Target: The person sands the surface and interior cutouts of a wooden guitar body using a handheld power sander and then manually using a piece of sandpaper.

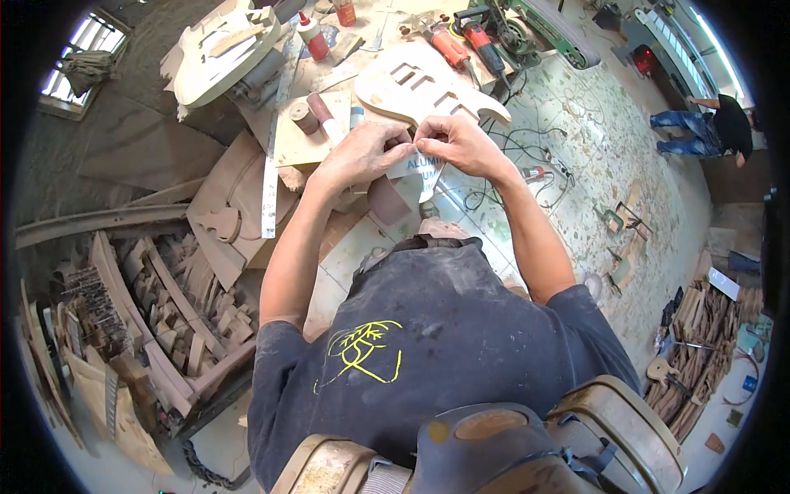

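My left hand [372,152] and my right hand [457,146] meet in front of my chest, both pinching a sheet of abrasive paper [424,169] with a white back and blue print. A dark brown abrasive piece [388,200] hangs below my left hand; whether it is part of the same sheet I cannot tell. Just beyond my hands lies a pale wooden guitar body [411,82] with cut-out cavities. To their left, a wooden board [290,148] bears a brown roll [304,119] and a sandpaper-wrapped cylinder [321,111].
Power tools [448,45], glue bottles [313,37] and another guitar body [216,62] crowd the bench. Cables [527,152] trail over the floor at right, where a person [699,132] is. Wood offcuts [164,321] fill the lower left; more wood pieces [695,362] lie at lower right.
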Demonstrator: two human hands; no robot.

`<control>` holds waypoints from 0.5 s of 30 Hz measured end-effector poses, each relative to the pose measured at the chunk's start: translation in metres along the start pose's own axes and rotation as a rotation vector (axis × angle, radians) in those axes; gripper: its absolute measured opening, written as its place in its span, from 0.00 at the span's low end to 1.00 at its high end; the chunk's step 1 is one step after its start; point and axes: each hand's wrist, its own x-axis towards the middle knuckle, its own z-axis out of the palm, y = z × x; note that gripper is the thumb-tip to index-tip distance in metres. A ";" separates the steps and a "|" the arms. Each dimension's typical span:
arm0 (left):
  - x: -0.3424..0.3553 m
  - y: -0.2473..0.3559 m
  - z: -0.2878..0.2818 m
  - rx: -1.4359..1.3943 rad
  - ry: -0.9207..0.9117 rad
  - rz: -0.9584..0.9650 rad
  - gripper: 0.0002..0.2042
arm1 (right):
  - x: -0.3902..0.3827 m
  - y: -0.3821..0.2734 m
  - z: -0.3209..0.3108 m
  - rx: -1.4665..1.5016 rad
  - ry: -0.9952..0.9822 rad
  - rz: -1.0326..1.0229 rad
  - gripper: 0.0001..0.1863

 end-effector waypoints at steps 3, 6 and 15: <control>0.006 0.002 0.004 0.049 0.004 0.014 0.14 | 0.002 0.010 -0.001 -0.020 0.031 0.010 0.11; 0.012 0.007 0.006 0.033 0.050 0.034 0.13 | 0.003 0.009 -0.003 -0.006 0.068 -0.024 0.10; 0.032 -0.003 0.015 0.110 0.171 0.156 0.07 | 0.013 0.012 -0.016 0.023 0.078 -0.009 0.10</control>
